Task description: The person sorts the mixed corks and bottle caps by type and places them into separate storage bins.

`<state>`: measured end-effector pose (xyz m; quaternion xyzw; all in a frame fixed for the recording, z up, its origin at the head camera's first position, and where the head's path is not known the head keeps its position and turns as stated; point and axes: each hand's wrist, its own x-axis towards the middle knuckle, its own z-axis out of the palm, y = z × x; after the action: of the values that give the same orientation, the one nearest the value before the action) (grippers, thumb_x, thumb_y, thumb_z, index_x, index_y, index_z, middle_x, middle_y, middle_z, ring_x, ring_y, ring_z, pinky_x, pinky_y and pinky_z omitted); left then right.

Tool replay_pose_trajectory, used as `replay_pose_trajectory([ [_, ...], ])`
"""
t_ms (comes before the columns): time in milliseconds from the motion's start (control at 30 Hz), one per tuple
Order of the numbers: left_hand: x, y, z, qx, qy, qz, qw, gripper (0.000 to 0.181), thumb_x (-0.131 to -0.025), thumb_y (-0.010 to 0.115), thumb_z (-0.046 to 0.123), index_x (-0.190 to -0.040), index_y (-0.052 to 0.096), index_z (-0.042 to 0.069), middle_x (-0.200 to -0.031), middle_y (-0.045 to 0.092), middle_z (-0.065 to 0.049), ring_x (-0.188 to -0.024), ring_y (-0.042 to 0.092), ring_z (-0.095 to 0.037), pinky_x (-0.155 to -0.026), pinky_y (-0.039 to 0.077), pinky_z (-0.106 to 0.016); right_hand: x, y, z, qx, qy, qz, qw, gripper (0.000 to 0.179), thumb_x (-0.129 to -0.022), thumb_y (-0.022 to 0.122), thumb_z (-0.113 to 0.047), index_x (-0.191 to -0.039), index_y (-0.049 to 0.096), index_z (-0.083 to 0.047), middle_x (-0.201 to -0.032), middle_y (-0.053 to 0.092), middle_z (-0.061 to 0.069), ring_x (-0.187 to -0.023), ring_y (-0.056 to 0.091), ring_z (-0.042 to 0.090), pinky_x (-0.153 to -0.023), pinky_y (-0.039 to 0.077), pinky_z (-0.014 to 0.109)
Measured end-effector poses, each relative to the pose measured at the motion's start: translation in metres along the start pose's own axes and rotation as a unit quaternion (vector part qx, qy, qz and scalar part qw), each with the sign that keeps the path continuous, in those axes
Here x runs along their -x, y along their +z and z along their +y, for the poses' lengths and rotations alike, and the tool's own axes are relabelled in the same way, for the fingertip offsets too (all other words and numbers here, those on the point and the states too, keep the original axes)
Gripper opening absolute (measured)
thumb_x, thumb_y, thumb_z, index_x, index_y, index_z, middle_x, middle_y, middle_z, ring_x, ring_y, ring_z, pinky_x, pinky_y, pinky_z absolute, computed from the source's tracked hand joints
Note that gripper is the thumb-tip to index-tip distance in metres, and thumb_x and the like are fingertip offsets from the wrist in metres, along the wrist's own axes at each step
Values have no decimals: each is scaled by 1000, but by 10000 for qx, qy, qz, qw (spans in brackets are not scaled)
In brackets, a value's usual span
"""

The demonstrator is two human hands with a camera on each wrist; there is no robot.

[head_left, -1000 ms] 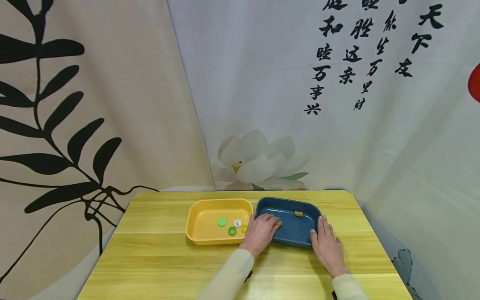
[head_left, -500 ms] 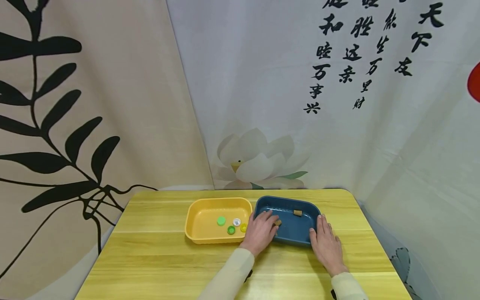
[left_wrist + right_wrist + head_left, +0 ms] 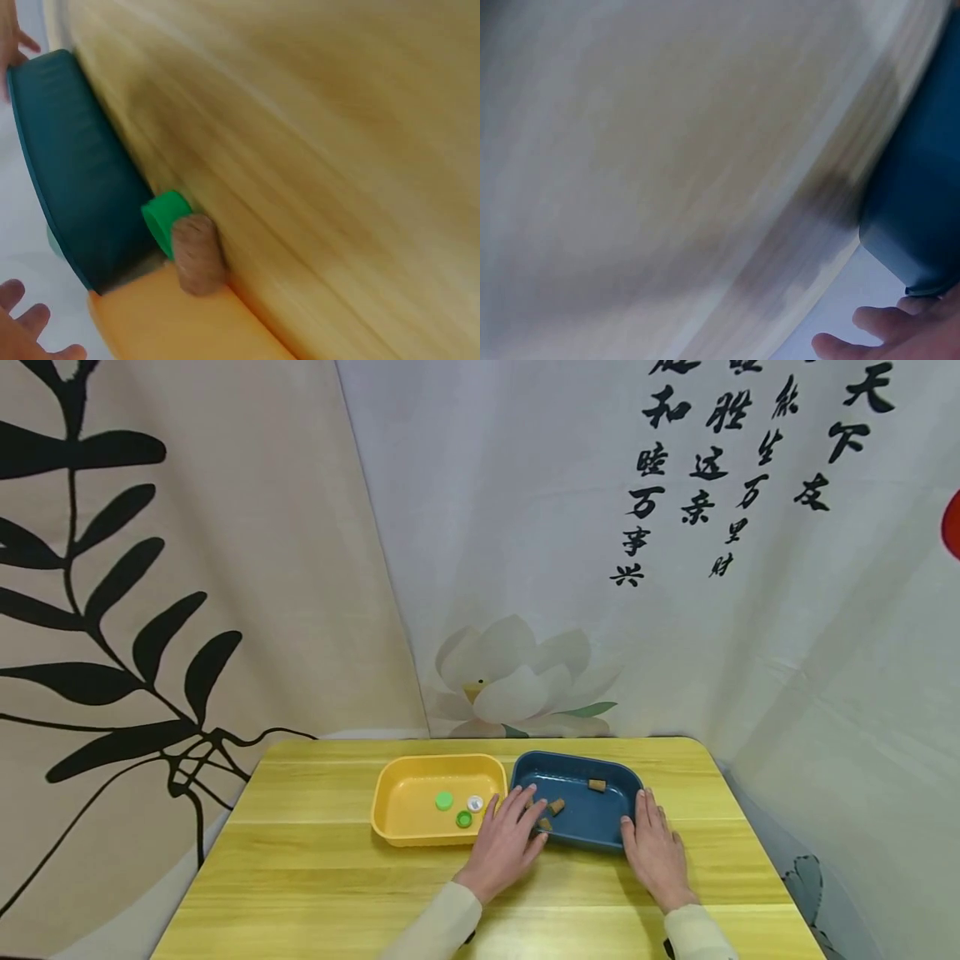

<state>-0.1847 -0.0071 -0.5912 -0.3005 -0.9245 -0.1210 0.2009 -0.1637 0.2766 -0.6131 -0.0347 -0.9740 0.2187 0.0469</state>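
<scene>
My left hand (image 3: pixel 504 843), fingers spread and fairly straight, is over the front side where the yellow tray (image 3: pixel 397 837) and blue tray (image 3: pixel 585 839) meet. I see nothing held in it. Several brown cork-like pieces, one a short cylinder (image 3: pixel 597 785), lie in the blue tray. In the left wrist view a green cap (image 3: pixel 165 217) and a brown cork (image 3: pixel 199 255) are by the meeting corners of the trays, outside them; the left hand hides that spot from above. My right hand (image 3: pixel 658 858) rests against the blue tray's right end, fingers straight along its rim.
The yellow tray holds a light green cap (image 3: pixel 444 801), a white cap (image 3: pixel 475 803) and a darker green cap (image 3: pixel 464 819). Both trays stand side by side on the wooden table (image 3: pixel 315 877). A printed cloth (image 3: pixel 525 527) hangs behind it.
My left hand has drawn back from the blue tray toward the left and front, with its fingers spread. More cork pieces show in the tray; the yellow cap is now covered. The right hand stays put.
</scene>
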Motion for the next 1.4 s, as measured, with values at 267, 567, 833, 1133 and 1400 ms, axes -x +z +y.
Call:
replay_pose_trajectory([
  [267,28,-11,-14,89,-66,167,9998,60,-97,71,45,-147,56,15,-161,43,-8,-144,45,-33,-113,39,-61,1,1,3,-14,22,-96,10000,67,-114,31,-38,-163,13,5,-170,10,25,-151,20,53,-108,23,80],
  [567,56,-22,-28,179,-194,215,9994,68,-92,76,47,-148,55,15,-162,41,-11,-144,44,-36,-111,41,-62,1,1,-1,-20,-27,-90,10000,67,-114,32,-36,-163,14,6,-170,11,26,-150,21,53,-107,24,81],
  [833,78,-30,-38,136,-416,261,9987,67,-90,78,47,-145,58,14,-160,43,-14,-145,44,-35,-111,40,-63,2,1,-5,-41,-35,-64,10000,66,-113,34,-35,-162,17,6,-169,14,27,-149,22,54,-107,25,81],
  [1133,94,-38,-52,316,-572,503,9966,67,-89,79,42,-144,57,12,-159,44,-14,-144,44,-38,-111,38,-65,-2,1,-4,-97,-60,-142,9998,73,-113,25,-47,-163,14,6,-170,11,27,-149,19,56,-108,23,81],
  [1400,106,-46,-73,461,-870,720,9925,65,-89,80,37,-144,57,10,-161,42,-14,-146,41,-38,-111,37,-66,0,-1,-4,-206,-235,304,9990,74,-112,31,-51,-164,18,1,-170,15,24,-149,17,58,-108,20,81],
])
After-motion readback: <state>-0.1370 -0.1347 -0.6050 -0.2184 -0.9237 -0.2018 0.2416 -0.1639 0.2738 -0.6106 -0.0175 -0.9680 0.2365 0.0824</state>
